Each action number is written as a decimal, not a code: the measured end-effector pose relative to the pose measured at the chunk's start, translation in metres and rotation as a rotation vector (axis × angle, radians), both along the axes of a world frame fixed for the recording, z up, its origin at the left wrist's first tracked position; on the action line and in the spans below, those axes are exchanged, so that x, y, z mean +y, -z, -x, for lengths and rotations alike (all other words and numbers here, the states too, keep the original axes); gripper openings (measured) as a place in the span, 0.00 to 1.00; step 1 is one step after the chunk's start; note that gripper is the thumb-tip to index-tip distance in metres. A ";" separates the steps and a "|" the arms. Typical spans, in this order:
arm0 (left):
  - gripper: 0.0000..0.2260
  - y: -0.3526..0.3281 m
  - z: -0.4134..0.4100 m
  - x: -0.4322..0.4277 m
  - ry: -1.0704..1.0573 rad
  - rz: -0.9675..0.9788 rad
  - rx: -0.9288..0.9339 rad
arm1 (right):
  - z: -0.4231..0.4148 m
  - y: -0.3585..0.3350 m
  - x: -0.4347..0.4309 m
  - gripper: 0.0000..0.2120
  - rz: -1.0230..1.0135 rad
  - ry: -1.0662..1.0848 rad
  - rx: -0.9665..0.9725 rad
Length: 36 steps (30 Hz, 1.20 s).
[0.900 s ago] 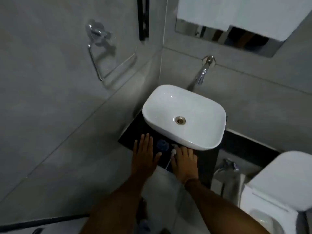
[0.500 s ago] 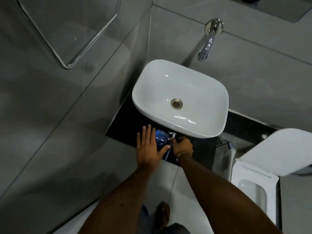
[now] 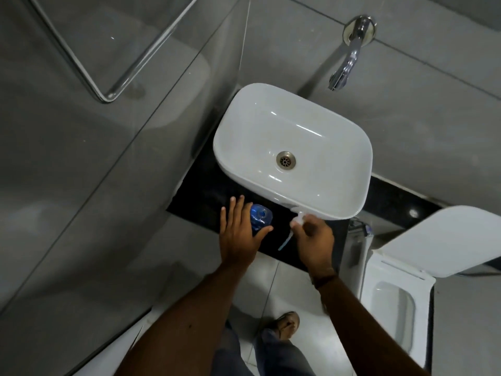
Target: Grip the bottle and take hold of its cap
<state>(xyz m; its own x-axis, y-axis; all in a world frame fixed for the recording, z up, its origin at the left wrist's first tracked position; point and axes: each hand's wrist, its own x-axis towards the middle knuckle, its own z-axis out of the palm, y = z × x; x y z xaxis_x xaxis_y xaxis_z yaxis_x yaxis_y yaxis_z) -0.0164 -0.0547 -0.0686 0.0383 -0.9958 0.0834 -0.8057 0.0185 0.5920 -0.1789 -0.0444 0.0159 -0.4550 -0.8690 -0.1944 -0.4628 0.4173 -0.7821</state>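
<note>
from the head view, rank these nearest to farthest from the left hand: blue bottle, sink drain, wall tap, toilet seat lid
Measured from the left hand:
1. blue bottle, right beside the hand between thumb and fingers, on the black counter.
2. sink drain, up and to the right, in the white basin.
3. toilet seat lid, far right, raised.
4. wall tap, top right, on the wall.

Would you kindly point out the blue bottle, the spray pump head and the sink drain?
blue bottle (image 3: 260, 214): head view, on its open top.
spray pump head (image 3: 299, 216): head view, on the white nozzle.
sink drain (image 3: 285, 159): head view, on the metal grate.
</note>
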 end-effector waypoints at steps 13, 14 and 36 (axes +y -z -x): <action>0.37 0.006 0.000 0.001 0.004 -0.021 0.004 | -0.039 -0.048 -0.018 0.11 0.401 -0.078 -0.238; 0.37 0.005 0.000 0.001 0.006 -0.026 0.006 | -0.040 -0.045 -0.018 0.12 0.402 -0.091 -0.231; 0.39 -0.008 -0.001 0.005 0.039 -0.043 -0.018 | -0.046 0.024 -0.016 0.16 0.088 -0.337 -0.015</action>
<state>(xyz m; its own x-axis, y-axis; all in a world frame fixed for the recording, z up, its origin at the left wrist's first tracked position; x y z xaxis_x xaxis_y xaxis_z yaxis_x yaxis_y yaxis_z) -0.0152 -0.0494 -0.0604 -0.0018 -0.9992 0.0408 -0.8157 0.0250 0.5779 -0.1326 -0.0600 -0.0082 -0.1368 -0.9837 -0.1168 -0.5511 0.1735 -0.8162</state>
